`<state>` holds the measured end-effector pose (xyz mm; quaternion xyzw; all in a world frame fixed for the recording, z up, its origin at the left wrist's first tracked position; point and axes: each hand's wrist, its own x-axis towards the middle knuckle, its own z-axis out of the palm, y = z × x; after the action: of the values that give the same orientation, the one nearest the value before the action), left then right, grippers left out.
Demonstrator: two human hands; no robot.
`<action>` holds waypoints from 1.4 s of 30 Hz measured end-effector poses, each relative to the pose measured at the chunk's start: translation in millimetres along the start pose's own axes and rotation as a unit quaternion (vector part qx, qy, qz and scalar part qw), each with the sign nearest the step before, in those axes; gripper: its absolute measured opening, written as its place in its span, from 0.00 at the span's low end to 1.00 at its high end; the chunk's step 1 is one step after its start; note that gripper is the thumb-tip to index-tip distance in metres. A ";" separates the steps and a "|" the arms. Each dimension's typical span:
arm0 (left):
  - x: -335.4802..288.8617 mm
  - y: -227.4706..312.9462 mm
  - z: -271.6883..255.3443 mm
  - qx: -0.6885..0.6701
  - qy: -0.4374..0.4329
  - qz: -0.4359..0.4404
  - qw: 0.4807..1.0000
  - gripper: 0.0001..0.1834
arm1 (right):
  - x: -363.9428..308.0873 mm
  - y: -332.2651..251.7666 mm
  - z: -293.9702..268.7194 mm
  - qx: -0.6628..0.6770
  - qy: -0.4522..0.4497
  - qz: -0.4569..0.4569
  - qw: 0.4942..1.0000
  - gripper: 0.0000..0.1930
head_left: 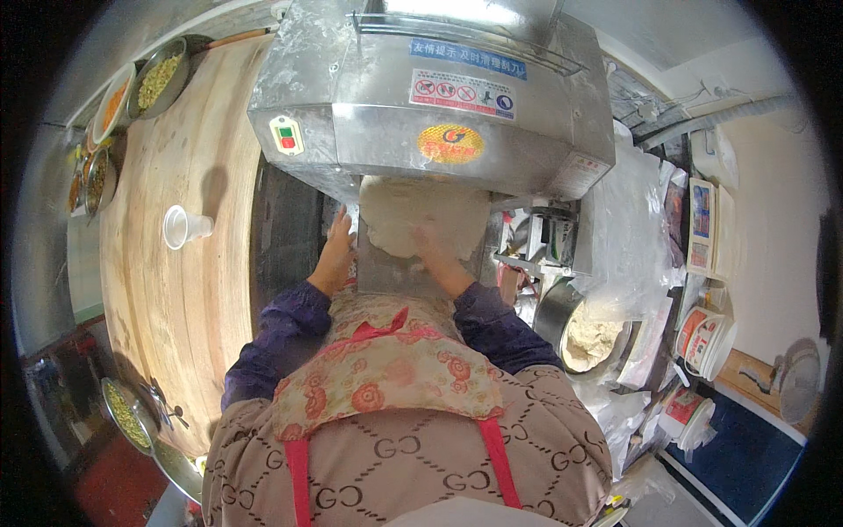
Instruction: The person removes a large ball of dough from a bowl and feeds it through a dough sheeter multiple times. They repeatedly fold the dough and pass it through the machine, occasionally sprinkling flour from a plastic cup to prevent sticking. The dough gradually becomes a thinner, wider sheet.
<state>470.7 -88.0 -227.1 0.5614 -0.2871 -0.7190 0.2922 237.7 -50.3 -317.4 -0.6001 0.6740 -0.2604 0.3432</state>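
Note:
A broad, flat sheet of pale dough point(386, 215) comes out from under the front of a metal dough-rolling machine point(378, 136) and lies on its metal feed tray point(395, 279). My right hand point(436, 259) is at the near edge of the dough; its fingers are smeared by motion. Just left of the tray, my left hand point(335, 253) is held with its fingers stretched toward the machine, apart from the dough and with nothing in it. Dark sleeves cover both forearms.
At left is a wooden worktop point(189, 299) with a clear plastic cup point(180, 227) and, at its far end, a metal bowl of chopped food point(161, 77). To the right stand a pot point(555, 318) holding dough point(590, 341) and white tubs point(702, 342). A red-green switch point(286, 136) is on the machine.

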 end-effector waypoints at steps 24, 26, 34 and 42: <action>13.5 -105.4 -49.7 0.235 -0.071 -0.107 0.964 0.28 | 6.8 140.4 57.5 -0.307 0.057 -0.102 0.945 0.26; 25.1 -121.1 -53.3 0.388 -0.088 0.019 0.917 0.28 | -9.3 141.3 60.2 -0.306 0.029 -0.078 0.948 0.25; 31.8 -127.9 -52.8 0.402 -0.007 0.111 0.909 0.25 | -33.2 131.0 20.9 -0.261 -0.117 -0.059 0.956 0.25; -18.9 -67.7 -123.1 0.112 0.171 0.160 0.966 0.21 | -3.9 73.2 30.9 -0.393 -0.028 -0.050 0.918 0.20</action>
<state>587.8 -39.4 -290.3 0.6522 -0.3974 -0.5193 0.3834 215.7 -34.0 -392.0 -0.7263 0.6817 0.0256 0.0847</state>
